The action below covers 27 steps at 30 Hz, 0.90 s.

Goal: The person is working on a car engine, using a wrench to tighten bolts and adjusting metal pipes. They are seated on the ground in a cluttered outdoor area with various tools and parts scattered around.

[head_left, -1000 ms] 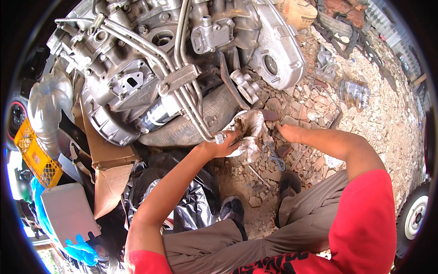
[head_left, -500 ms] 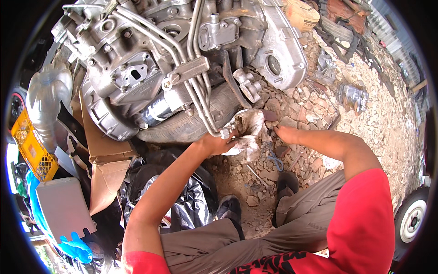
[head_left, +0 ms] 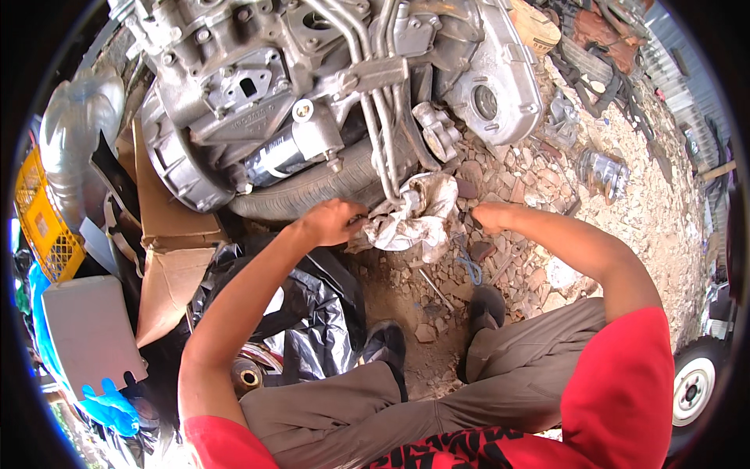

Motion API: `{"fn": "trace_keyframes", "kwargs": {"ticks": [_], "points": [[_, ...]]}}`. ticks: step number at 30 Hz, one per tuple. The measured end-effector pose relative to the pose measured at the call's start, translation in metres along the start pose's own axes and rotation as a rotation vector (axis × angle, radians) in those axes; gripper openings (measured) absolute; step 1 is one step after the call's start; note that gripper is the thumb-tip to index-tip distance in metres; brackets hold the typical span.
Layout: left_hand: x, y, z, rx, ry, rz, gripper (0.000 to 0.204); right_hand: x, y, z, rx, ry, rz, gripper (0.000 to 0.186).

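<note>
A crumpled white rag with brown stains [head_left: 418,215] hangs around the lower ends of bent metal pipes [head_left: 383,148] that run down the front of a bare engine [head_left: 250,94]. Just left of the cloth is my left hand [head_left: 336,222], its fingers curled closed; a dark bit shows at the fingertips, too small to name. Whether those fingers touch the rag's edge I cannot tell. On the cloth's right side, a little apart from it, my right hand [head_left: 494,217] has its fingers bent together over the rubble, and what they hold, if anything, is hidden.
Under the engine lies a tire [head_left: 320,191]. Black plastic bags [head_left: 320,305], an open cardboard box [head_left: 176,270] and a yellow crate [head_left: 48,219] are at the left. Broken rubble [head_left: 508,180] covers the ground, with a clear plastic container [head_left: 603,173] farther right.
My left hand has come off the pipe ends and moved left and up, away from the rag. My right hand has hardly moved. The whole view has shifted slightly.
</note>
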<state>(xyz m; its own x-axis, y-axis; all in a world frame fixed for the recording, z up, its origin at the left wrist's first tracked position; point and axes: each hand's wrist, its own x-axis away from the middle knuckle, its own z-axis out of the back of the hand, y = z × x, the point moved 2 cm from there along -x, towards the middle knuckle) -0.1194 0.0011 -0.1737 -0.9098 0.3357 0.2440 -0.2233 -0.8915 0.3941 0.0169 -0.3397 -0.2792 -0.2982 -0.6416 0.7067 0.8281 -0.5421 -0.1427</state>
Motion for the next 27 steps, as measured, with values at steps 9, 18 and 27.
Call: {"fn": "trace_keyframes", "kwargs": {"ticks": [9, 18, 27], "points": [[-0.015, 0.000, -0.023, 0.025, 0.056, -0.012, 0.026, 0.036, -0.038, 0.013, -0.142, 0.001, 0.033, 0.032], [-0.021, 0.040, -0.068, 0.026, -0.034, -0.316, 0.025, 0.071, -0.041, -0.029, -0.128, 0.188, -0.059, 0.031], [-0.062, 0.092, -0.037, 0.468, 0.382, -0.179, 0.029, 0.100, -0.090, -0.053, -0.238, -0.002, -0.079, 0.031]]}}
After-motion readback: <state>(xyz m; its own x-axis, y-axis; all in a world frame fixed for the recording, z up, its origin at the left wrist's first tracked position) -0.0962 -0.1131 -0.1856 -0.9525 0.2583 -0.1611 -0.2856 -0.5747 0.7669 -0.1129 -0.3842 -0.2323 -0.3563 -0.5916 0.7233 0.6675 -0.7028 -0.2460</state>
